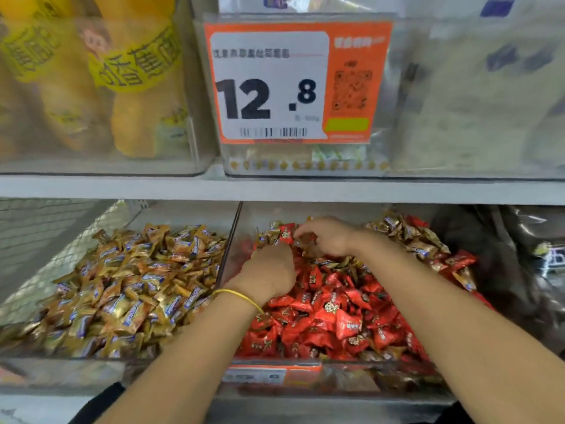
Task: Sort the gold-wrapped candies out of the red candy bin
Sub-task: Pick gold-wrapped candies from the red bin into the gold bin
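Left hand's (269, 270) fingertips were buried among candies (286, 233) beyond its knuckles, right hand's (328, 237) grip alongside was too blurred to read, both forearms (189, 362) were cropped at the bottom edge.

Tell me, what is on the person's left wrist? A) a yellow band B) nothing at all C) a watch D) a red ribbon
A: a thin yellow band loops around the wrist just behind the left hand.
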Available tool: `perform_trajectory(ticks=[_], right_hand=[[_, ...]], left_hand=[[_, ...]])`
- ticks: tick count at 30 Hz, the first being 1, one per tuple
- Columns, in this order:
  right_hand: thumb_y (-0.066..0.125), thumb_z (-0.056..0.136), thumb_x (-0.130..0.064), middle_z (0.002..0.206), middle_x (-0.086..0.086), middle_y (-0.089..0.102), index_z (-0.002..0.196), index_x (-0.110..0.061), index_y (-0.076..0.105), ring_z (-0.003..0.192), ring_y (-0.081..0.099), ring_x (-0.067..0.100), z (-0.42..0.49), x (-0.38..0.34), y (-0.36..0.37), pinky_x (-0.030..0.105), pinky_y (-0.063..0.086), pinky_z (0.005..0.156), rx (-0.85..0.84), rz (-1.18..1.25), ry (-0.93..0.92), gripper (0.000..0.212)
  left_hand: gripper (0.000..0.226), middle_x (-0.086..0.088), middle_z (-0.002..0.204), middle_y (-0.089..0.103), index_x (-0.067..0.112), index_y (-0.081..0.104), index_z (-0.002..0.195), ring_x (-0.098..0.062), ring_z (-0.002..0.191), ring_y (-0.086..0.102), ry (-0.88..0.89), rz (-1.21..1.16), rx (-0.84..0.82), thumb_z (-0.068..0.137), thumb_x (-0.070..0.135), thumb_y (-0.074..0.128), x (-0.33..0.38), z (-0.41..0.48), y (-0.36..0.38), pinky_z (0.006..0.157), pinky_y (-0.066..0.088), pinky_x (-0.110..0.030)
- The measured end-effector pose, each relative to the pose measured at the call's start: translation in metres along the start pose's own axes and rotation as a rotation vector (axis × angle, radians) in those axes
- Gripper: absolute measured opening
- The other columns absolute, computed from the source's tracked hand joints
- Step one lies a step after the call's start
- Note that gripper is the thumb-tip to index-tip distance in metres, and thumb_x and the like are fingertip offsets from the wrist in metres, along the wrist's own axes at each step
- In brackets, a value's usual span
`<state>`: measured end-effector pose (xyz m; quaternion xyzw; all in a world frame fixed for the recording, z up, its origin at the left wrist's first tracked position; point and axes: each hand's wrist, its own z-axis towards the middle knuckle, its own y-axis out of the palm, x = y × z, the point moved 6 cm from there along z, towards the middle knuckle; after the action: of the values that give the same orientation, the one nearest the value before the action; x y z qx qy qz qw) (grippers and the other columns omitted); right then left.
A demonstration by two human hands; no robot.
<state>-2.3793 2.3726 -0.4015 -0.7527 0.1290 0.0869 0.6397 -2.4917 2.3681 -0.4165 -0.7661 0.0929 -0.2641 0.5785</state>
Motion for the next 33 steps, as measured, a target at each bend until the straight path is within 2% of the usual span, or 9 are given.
perform_trajectory(ticks=[6, 10, 12, 14, 19, 23, 27, 30, 33], right_hand=[[0.07, 0.078, -0.002, 0.101, 0.0, 0.06, 0.1, -0.01, 0.067, 0.091, 0.052, 0.011, -0.018, 0.02, -0.012, 0.017, 0.039, 0.074, 0.123, 0.267, 0.035, 0.023], [0.054, 0.083, 0.005, 0.078, 0.006, 0.061, 0.078, -0.011, 0.061, 0.074, 0.061, 0.017, -0.044, 0.04, -0.031, 0.016, 0.048, 0.059, 0.246, 0.568, 0.162, 0.018], [0.05, 0.084, 0.002, 0.088, 0.013, 0.065, 0.088, -0.003, 0.065, 0.077, 0.058, 0.016, -0.048, 0.041, -0.028, 0.02, 0.046, 0.06, 0.189, 0.468, 0.187, 0.016], [0.057, 0.082, -0.002, 0.093, 0.001, 0.063, 0.105, -0.008, 0.066, 0.082, 0.054, 0.01, -0.048, 0.034, -0.015, 0.018, 0.041, 0.061, 0.052, 0.359, 0.144, 0.026], [0.065, 0.087, -0.016, 0.132, 0.0, 0.052, 0.134, -0.026, 0.051, 0.119, 0.05, 0.02, -0.036, 0.026, 0.005, 0.03, 0.042, 0.098, -0.113, 0.018, 0.037, 0.05], [0.06, 0.09, -0.012, 0.144, 0.0, 0.044, 0.139, -0.027, 0.044, 0.127, 0.045, 0.021, -0.032, 0.022, 0.009, 0.028, 0.038, 0.098, -0.149, -0.081, 0.009, 0.054], [0.063, 0.088, -0.016, 0.132, -0.002, 0.055, 0.131, -0.027, 0.054, 0.112, 0.054, 0.018, -0.036, 0.024, 0.005, 0.025, 0.043, 0.089, -0.035, -0.068, -0.014, 0.046], [0.067, 0.085, -0.014, 0.093, -0.011, 0.06, 0.127, -0.023, 0.059, 0.076, 0.053, 0.005, -0.048, 0.033, -0.005, 0.014, 0.041, 0.064, 0.03, 0.231, 0.006, 0.043], [0.067, 0.086, -0.015, 0.081, -0.005, 0.058, 0.13, -0.02, 0.055, 0.06, 0.05, 0.008, -0.062, 0.043, -0.014, 0.016, 0.037, 0.051, 0.079, 0.533, 0.066, 0.046]], left_hand=[[0.03, -0.012, 0.125, 0.056, 0.007, 0.052, 0.121, -0.028, 0.117, 0.052, -0.006, -0.053, 0.043, 0.091, 0.01, 0.052, -0.001, 0.004, 0.001, 0.098, 0.043, -0.034], [0.024, -0.011, 0.12, 0.059, 0.008, 0.06, 0.108, -0.028, 0.113, 0.055, 0.015, -0.071, 0.153, 0.087, 0.001, 0.051, -0.003, 0.001, -0.008, 0.093, 0.046, -0.035], [0.029, -0.011, 0.119, 0.061, 0.009, 0.063, 0.106, -0.029, 0.108, 0.058, 0.013, -0.104, 0.192, 0.084, -0.004, 0.048, -0.002, 0.0, -0.012, 0.088, 0.049, -0.037], [0.034, -0.012, 0.12, 0.06, 0.01, 0.062, 0.109, -0.031, 0.101, 0.061, 0.002, -0.157, 0.222, 0.084, -0.006, 0.045, -0.002, -0.001, -0.015, 0.082, 0.052, -0.039], [0.025, -0.01, 0.102, 0.064, 0.02, 0.057, 0.1, -0.027, 0.068, 0.057, 0.024, -0.311, 0.295, 0.088, 0.0, 0.047, -0.004, -0.003, -0.023, 0.061, 0.046, -0.032], [0.024, -0.015, 0.09, 0.066, 0.015, 0.055, 0.112, -0.029, 0.064, 0.057, 0.046, -0.464, 0.312, 0.092, 0.006, 0.045, -0.003, -0.009, -0.028, 0.057, 0.042, -0.033], [0.022, -0.018, 0.095, 0.067, 0.01, 0.054, 0.114, -0.024, 0.055, 0.057, 0.07, -0.571, 0.292, 0.094, 0.009, 0.047, 0.003, -0.014, -0.032, 0.049, 0.046, -0.033], [0.015, -0.018, 0.099, 0.066, 0.012, 0.054, 0.106, -0.027, 0.085, 0.067, 0.071, -0.701, 0.259, 0.094, 0.006, 0.047, 0.005, -0.014, -0.03, 0.077, 0.054, -0.046], [0.023, -0.016, 0.105, 0.064, 0.016, 0.055, 0.103, -0.023, 0.085, 0.068, 0.099, -0.814, 0.197, 0.094, -0.001, 0.043, 0.011, -0.014, -0.029, 0.083, 0.052, -0.046]])
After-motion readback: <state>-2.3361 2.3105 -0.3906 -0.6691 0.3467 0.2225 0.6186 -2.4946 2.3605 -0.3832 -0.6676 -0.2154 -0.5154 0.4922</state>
